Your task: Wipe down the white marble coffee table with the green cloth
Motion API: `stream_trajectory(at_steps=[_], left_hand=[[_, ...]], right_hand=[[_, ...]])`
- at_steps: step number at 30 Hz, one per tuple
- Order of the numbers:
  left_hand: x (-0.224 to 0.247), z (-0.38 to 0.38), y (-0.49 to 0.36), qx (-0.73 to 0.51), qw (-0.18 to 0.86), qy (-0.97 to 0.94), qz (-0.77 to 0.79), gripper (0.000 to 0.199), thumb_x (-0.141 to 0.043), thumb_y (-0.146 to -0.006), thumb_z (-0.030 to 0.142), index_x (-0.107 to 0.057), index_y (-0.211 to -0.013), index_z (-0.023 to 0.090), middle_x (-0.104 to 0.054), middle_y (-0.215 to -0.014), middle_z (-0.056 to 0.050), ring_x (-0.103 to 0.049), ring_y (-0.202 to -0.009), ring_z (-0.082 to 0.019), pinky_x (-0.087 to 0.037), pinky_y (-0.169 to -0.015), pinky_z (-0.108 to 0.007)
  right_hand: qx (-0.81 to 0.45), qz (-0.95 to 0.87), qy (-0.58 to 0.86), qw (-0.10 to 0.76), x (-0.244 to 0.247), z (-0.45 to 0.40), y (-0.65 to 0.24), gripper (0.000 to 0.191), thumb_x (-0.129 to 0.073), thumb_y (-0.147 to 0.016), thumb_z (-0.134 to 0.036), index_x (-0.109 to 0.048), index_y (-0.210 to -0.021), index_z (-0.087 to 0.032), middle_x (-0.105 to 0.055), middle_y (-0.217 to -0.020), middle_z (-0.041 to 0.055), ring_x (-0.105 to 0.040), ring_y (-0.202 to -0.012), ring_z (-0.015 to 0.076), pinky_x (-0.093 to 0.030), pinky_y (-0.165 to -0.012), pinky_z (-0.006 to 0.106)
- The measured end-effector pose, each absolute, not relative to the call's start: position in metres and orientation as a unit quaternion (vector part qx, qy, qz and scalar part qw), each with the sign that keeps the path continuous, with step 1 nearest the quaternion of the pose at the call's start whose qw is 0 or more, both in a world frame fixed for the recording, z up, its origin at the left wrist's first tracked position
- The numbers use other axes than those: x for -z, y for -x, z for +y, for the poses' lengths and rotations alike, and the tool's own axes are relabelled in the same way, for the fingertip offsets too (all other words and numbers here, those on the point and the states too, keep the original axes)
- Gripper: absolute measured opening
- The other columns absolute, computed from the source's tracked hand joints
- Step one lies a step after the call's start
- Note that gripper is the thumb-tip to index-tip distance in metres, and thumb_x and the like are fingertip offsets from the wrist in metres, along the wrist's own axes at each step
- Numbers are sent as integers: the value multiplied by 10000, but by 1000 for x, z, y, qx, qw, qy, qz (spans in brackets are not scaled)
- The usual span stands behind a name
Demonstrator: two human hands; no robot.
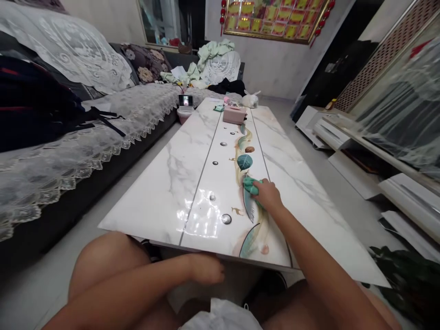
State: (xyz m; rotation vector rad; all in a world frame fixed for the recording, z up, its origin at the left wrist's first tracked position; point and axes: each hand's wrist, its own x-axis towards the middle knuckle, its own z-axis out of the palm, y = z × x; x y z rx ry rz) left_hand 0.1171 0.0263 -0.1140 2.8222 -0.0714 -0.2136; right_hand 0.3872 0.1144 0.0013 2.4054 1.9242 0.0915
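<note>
My right hand (268,194) presses a bunched green cloth (251,185) onto the white marble-patterned table (165,183). The fingers are closed round the cloth, which covers part of a printed feather in the decorated middle strip. My left hand (208,269) hangs at the near edge of the table, just below the top, its fingers curled in with nothing showing in them. Around the cloth the tabletop carries printed leaves, deer and grey pebble shapes. Light glares off the glossy surface to the left of the cloth.
A pink tissue box (234,115) stands toward the table's far end, with a white plastic bag (250,100) behind it. Along the left runs a lace-covered sofa (137,110) with a dark backpack (37,103). White cabinets (409,197) and a leafy plant (402,275) are on the right.
</note>
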Motion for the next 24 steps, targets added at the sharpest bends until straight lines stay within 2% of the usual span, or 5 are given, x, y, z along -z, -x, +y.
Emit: stream_trajectory(at_steps=[6, 9, 11, 20, 24], left_hand=[[105, -5, -121, 29, 124, -984, -127, 370, -707, -723, 223, -412, -501, 204, -578, -587, -17, -610, -564, -230, -339, -414, -285], [99, -32, -119, 26, 86, -982, -165, 460, -766, -688, 211, -354, -484, 201, -585, -566, -20, -602, -551, -219, -334, -404, -307], [93, -45, -115, 22, 66, -980, -186, 435, -781, -698, 209, -390, -505, 205, -616, -607, -18, -599, -559, -203, -344, -413, -321], [27, -31, -90, -4, -9, -990, -144, 182, -686, -902, 272, -675, -744, 185, -644, -696, -5, -491, -576, -152, -391, -520, -316], [38, -23, -80, 14, 22, -990, -139, 87, -656, -895, 214, -690, -816, 204, -698, -814, -5, -460, -615, -156, -411, -603, -302]], right_hand=[[-27, 637, -771, 8, 15, -26, -361, 378, -709, -788, -222, -732, -1152, -322, -616, -1272, 87, -579, -995, 258, -443, -714, 293], [-78, 587, -805, -35, 32, -72, -356, 384, -685, -816, -235, -725, -1183, -339, -633, -1253, 88, -588, -938, 257, -470, -709, 318], [-101, 552, -827, -47, 39, -86, -360, 366, -650, -845, -253, -726, -1194, -337, -639, -1239, 94, -596, -911, 260, -473, -689, 329], [-79, 443, -893, -11, 17, -19, -404, 390, -520, -925, -412, -704, -1236, -263, -635, -1167, 120, -618, -916, 264, -439, -653, 319], [-94, 428, -898, -32, 12, 48, -428, 420, -515, -937, -452, -690, -1249, -232, -618, -1188, 135, -600, -968, 273, -441, -683, 319]])
